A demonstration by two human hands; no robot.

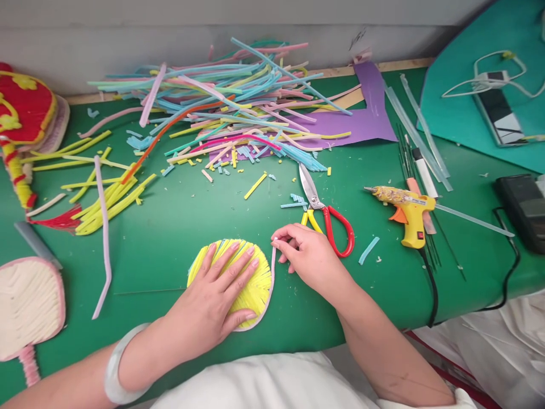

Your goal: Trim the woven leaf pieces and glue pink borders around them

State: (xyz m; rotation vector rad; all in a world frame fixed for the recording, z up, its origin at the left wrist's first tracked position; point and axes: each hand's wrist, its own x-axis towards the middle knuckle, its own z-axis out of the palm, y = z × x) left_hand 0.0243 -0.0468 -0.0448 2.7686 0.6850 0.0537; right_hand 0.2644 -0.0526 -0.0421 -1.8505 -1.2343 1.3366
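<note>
My left hand (219,292) lies flat with its fingers spread on a round, leaf-like disc (255,289) made of yellow pipe cleaners, pressing it to the green table. Part of the disc is hidden under that hand. Along the disc's right and lower edge runs a pale lilac pipe cleaner (273,267). Its upper end is pinched between the thumb and finger of my right hand (304,253), standing slightly away from the disc. A thin wire (149,292) reaches left from under the disc. Just beyond my right hand lie scissors (315,199) with red and yellow handles.
A pile of coloured pipe cleaners (238,102) spreads along the back over purple paper (374,108). On the right lies a yellow glue gun (404,210) with its black cord. Finished-looking fans (32,298) and a lilac stem (102,238) lie left.
</note>
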